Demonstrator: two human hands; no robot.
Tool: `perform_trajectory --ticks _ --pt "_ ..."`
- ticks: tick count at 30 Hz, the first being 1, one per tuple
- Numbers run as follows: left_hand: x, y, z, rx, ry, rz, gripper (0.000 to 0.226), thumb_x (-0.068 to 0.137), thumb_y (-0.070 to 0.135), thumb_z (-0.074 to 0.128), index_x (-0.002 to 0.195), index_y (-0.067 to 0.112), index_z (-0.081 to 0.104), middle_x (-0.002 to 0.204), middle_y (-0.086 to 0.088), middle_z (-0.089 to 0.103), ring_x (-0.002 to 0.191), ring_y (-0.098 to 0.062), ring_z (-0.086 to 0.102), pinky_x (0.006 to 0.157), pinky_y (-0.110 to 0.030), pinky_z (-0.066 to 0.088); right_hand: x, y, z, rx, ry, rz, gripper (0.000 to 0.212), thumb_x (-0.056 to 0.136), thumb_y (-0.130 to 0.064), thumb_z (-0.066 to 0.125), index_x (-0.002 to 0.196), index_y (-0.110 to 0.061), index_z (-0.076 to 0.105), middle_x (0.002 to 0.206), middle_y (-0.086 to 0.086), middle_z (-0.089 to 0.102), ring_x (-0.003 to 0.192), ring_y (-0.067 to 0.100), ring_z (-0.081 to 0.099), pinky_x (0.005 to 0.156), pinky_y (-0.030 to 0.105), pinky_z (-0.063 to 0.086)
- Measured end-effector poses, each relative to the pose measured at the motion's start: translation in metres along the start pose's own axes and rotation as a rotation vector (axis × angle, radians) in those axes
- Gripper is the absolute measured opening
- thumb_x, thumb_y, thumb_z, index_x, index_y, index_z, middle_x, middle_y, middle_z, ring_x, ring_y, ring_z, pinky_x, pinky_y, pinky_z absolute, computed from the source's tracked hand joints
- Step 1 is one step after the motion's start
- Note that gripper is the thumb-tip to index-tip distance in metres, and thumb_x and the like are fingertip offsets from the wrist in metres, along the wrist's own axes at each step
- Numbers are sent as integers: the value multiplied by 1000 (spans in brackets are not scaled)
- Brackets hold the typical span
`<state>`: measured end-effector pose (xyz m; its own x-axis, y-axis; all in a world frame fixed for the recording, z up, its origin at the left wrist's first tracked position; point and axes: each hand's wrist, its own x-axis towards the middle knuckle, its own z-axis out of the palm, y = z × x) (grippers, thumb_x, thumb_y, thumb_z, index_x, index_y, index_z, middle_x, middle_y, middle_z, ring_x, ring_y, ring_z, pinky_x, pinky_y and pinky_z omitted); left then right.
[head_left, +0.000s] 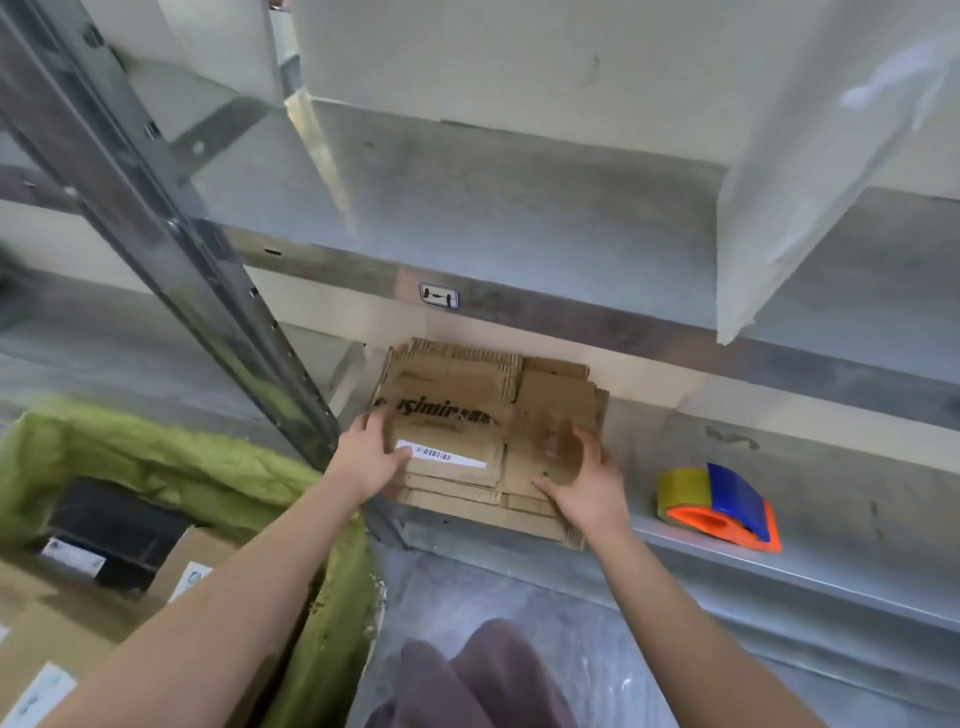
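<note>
head view: a cardboard stack (470, 415) of flattened boxes lies on the metal shelf (857, 525), its front edge jutting slightly over the lip, probably so it is easy to take. the left hand (371, 457) grips the stack's left edge, thumb on top beside the white label (441, 455). the right hand (587, 483) lies cupped on the right front corner, fingers spread and lightly bent, pressing rather than clasping. one hand on each side likely keeps the loose sheets square. a tape dispenser (719, 506) sits near on the right; a green-lined bin (171, 452) stands left.
</note>
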<state>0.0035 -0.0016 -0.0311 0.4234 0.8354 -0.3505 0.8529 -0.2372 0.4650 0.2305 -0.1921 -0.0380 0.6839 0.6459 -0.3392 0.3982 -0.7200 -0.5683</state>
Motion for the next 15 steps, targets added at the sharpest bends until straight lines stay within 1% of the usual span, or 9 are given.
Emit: perform_trajectory --ticks 4,6,8,9,11,13,15 --pt "5 -2 -2 -149 81 -72 71 83 30 71 145 19 37 139 -16 45 128 -34 43 109 -43 36 3 1 1 27 63 -2 95 67 -52 82 146 -34 33 145 6 43 129 31 44 107 40 41" --pt "0 -1 -4 -210 107 -62 69 80 27 74 141 20 43 136 -12 47 126 -30 45 108 -40 37 -2 0 1 49 111 -15 94 68 -47 83 147 -32 34 146 6 42 130 31 42 107 39 38" --pt "-5 0 -8 -261 130 -25 66 76 23 77 136 24 48 133 -9 44 125 -27 44 107 -36 35 -8 -2 -1 78 145 -32 92 69 -41 85 147 -29 36 147 7 40 132 30 39 109 37 33" --pt "-8 2 -12 -297 140 -4 65 75 21 78 133 26 50 132 -7 42 124 -25 44 106 -33 34 -10 -3 -4 105 152 -49 92 69 -37 86 146 -27 37 147 7 39 133 28 38 110 34 31" --pt "-12 6 -22 -370 145 38 64 72 18 81 128 29 53 129 -5 42 122 -22 43 105 -31 32 -14 -5 -14 174 159 -81 91 68 -30 87 145 -25 39 145 8 38 134 24 39 109 24 27" --pt "-14 7 -33 -418 124 86 68 68 18 84 126 34 52 128 -3 46 122 -19 44 108 -34 34 -20 -6 -27 221 181 -105 89 68 -25 88 144 -24 41 142 8 37 132 22 41 104 19 25" --pt "-19 10 -41 -475 69 124 73 66 19 87 128 37 50 131 0 48 121 -16 47 110 -37 36 -29 -3 -42 250 221 -130 88 67 -26 88 142 -25 43 140 8 39 130 22 42 104 20 27"
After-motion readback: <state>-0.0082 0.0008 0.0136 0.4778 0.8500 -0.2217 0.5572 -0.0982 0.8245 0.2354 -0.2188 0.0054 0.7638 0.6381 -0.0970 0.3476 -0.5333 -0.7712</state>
